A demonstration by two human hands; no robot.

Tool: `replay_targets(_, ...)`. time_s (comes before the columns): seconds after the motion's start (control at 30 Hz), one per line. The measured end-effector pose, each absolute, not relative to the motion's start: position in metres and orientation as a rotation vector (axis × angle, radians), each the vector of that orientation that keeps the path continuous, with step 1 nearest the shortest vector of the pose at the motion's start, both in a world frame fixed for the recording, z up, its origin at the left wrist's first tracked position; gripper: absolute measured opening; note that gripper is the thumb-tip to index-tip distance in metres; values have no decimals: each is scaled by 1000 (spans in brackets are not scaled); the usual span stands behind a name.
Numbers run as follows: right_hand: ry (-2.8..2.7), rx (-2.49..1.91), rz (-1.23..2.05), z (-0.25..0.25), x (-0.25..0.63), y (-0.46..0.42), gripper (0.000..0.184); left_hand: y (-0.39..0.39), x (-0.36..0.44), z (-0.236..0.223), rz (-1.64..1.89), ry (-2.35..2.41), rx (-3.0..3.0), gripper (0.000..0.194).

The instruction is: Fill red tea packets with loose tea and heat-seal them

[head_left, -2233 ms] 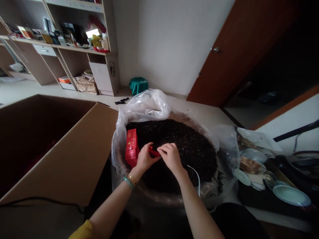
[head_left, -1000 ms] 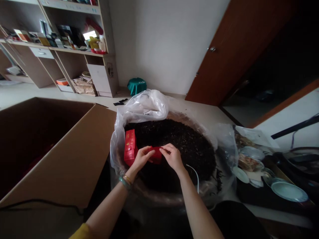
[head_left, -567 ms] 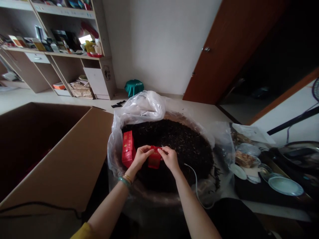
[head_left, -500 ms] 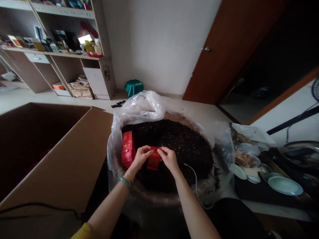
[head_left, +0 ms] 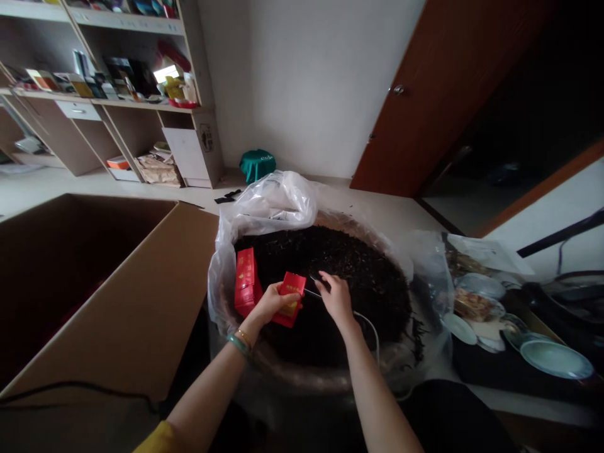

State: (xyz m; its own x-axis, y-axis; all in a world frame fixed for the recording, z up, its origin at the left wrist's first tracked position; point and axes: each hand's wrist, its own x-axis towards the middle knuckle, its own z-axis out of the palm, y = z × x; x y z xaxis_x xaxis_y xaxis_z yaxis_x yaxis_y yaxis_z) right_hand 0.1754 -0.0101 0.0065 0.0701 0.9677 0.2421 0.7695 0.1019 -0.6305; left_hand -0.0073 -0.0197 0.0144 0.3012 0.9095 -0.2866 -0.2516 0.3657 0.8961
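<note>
My left hand (head_left: 270, 303) is closed on a red packet (head_left: 292, 283) with gold print, thumb across its front. The packet is held tilted above a wide round basket full of dark loose leaves (head_left: 349, 251), which look like tea. To the right of the packet, my right hand (head_left: 336, 297) hovers over the leaves with thumb and fingers apart, holding nothing that I can make out. A row of stacked red packets (head_left: 246, 283) stands on the leaves at the basket's left side, just beyond my left wrist.
Clear plastic sheeting (head_left: 287, 195) lines the basket rim. A white cable (head_left: 375, 330) curves across the leaves and over the front. On the left stands a large open cardboard box (head_left: 155, 302). Bowls and lids (head_left: 557, 358) sit at right; a shelf unit (head_left: 186, 157) and door (head_left: 406, 113) are behind.
My right hand has let go of the red packet and moved right, its fingers opening. The packet stays in my left hand, now tilted. The view has shifted slightly.
</note>
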Motion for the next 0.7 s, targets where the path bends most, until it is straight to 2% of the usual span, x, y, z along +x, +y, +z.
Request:
replay_targets(0.1, -2026, -2067, 209, 1, 185, -12, 52, -19, -8, 13, 943, 915, 831, 53)
replay_targets(0.17, -2147, -2171, 173, -2, 184, -13, 59, -18, -9, 11, 947, 892, 821, 52)
replay_targets(0.43, -2179, -2176, 154, -5, 183, -8, 46, -19, -10, 10, 939, 857, 821, 50)
replay_targets(0.7, -2237, -2195, 180, -6, 171, -17, 67, -20, -10, 11, 948, 874, 834, 49)
